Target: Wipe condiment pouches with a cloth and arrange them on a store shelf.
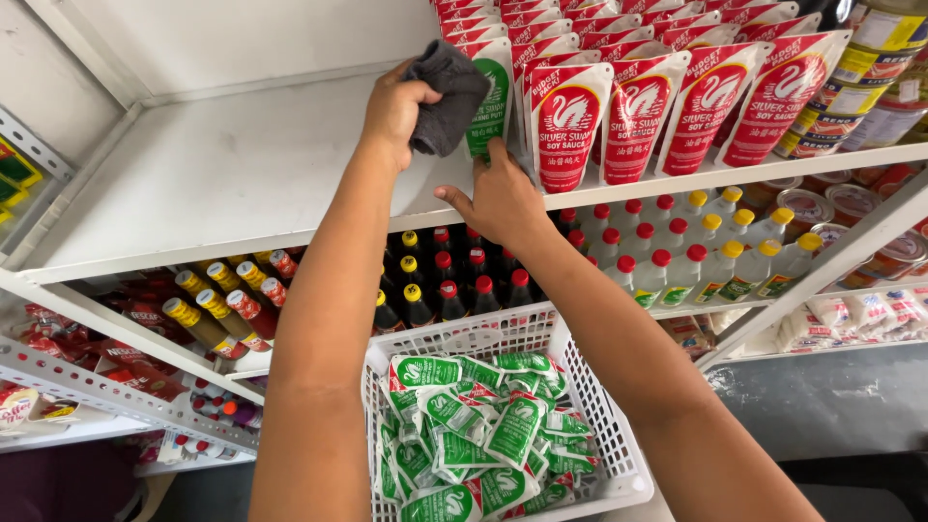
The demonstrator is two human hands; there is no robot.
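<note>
On the far left, small red packets (58, 340) and bottles with yellow and red caps (224, 302) were seen on the lower shelves. Above them, a wide bare stretch of the white shelf (222, 174) was left open. A dark grey cloth (447, 95) was gripped in the closed left hand (391, 108), held over the shelf and pressed against a green-and-white pouch (493, 97) standing at the left end of a row. That pouch was touched low down by the fingers of the right hand (503, 201), which was curled over the shelf's front edge; whether it was truly gripped cannot be told. Below, near the arms, a white plastic basket (580, 387) filled with green pouches (483, 435) was seen. To the right, red-and-white pouches (638, 111) were lined up in rows, with tins (870, 68) stacked at the far right.
</note>
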